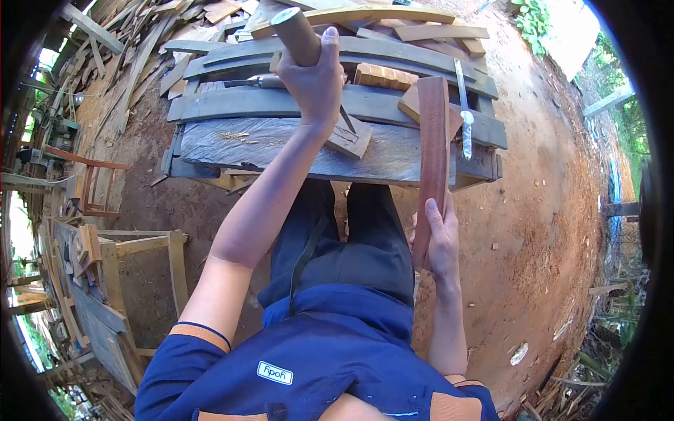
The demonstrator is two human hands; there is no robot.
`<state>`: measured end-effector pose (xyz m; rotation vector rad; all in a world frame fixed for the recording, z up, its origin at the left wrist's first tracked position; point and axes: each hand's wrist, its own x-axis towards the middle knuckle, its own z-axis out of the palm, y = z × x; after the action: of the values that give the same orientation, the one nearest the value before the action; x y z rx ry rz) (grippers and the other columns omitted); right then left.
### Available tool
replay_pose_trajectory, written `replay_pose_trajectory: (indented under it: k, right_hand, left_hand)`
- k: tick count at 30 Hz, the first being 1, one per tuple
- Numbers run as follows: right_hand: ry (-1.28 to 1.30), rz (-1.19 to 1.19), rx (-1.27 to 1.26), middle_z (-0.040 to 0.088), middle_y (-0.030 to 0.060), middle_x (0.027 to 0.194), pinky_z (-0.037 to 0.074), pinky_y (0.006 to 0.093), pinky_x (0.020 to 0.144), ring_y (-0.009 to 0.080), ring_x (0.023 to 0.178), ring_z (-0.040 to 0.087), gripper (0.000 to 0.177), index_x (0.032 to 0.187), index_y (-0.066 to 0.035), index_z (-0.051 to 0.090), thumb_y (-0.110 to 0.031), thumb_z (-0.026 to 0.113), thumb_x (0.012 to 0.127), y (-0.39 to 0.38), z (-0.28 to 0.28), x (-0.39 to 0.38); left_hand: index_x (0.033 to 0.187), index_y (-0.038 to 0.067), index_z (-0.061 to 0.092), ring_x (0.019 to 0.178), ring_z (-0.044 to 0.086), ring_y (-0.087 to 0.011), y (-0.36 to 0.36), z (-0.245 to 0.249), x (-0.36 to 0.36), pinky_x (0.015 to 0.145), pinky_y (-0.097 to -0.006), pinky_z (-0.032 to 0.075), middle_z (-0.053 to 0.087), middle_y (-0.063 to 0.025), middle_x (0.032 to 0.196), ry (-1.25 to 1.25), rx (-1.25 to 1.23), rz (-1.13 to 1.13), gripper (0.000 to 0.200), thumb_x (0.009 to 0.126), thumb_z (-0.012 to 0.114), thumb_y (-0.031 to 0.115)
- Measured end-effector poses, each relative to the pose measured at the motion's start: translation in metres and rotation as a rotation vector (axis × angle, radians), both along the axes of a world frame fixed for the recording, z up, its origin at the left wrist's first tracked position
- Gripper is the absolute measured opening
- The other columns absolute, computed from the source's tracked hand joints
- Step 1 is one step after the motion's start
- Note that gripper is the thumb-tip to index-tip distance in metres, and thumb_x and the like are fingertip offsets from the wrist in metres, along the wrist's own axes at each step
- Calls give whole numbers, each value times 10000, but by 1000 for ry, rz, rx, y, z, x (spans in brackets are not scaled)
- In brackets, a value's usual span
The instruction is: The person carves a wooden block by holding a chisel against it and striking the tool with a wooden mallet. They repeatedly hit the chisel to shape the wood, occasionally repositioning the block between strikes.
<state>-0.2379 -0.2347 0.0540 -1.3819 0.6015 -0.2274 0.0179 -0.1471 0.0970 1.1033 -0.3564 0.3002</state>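
A dark blue shirt (pixel 330 351) with orange trim and a small white label lies nearest the camera, above dark trousers (pixel 337 259). At the far left, a reddish wooden frame (pixel 90 186) stands on the dirt ground (pixel 519 231), with a rough wooden stand (pixel 105 330) below it in view and heaped scrap wood (pixel 140 49) above. Next comes the slatted desk (pixel 232 144), with pale shavings (pixel 234 135) on its near plank; a dark-handled tool (pixel 263 81) lies behind them. The left hand (pixel 311 81) is raised over the desk, its fingers clamped around a thick round wooden piece (pixel 298 38), thumb pointing up along it. Just below that hand a narrow dark blade (pixel 347 120) slants to a small wood block (pixel 349 137) with dark marks on its top; whether the blade joins the round piece is hidden. Farther back lies a grooved wood block (pixel 385 76). To the right, the right hand (pixel 441 238) clamps the lower part of a long reddish-brown board (pixel 432 140), thumb on its face and the other fingers mostly hidden behind; the board's upper part overlaps the desk in view. Just right of that part, a long metal tool (pixel 462 91) lies across the slats.
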Motion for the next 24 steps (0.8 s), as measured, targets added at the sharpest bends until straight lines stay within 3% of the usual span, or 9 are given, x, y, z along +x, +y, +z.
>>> replay_pose_trajectory:
  k: [5,8,13,15,18,24]
  right_hand:
    - [3,0,4,500,20,717,460,226,444,87,503,517,480,1343,-50,403,-363,497,992,-4,-5,-3]
    - [23,-26,4,506,25,712,469,226,443,89,488,521,439,1288,-69,416,-381,498,990,-5,-7,-4]
    - [23,-32,-28,507,27,739,475,220,452,85,505,523,489,1326,-48,403,-383,507,985,-3,-10,-2]
    - [22,-37,-20,506,27,743,476,219,453,83,514,525,504,1345,-48,394,-382,507,985,-2,-12,0]
    - [21,-36,-33,503,27,745,476,216,454,78,528,526,532,1381,-49,374,-380,508,985,-1,-11,1]
    - [4,-43,-34,504,27,739,474,211,451,76,514,521,552,1413,-55,353,-367,512,986,-3,-9,-1]
  left_hand:
    - [847,65,526,421,486,-78,1,-12,3,394,-218,412,496,-13,551,-96,51,-32,223,922,658,229]
    - [866,60,536,471,545,-108,9,-10,6,453,-254,498,519,-30,568,-139,-69,-197,253,934,639,280]
    - [723,27,567,496,605,-114,27,3,19,526,-258,553,574,-42,548,-247,269,-269,351,922,653,303]
    - [678,33,556,469,600,-120,22,3,17,476,-258,531,562,-44,523,-235,222,-248,359,917,659,281]
    - [772,32,555,456,573,-139,13,0,19,433,-290,515,552,-52,571,-161,147,-253,316,912,663,294]
    - [666,38,546,386,532,-99,-1,4,13,375,-233,443,535,-30,501,-199,148,-314,337,923,644,233]
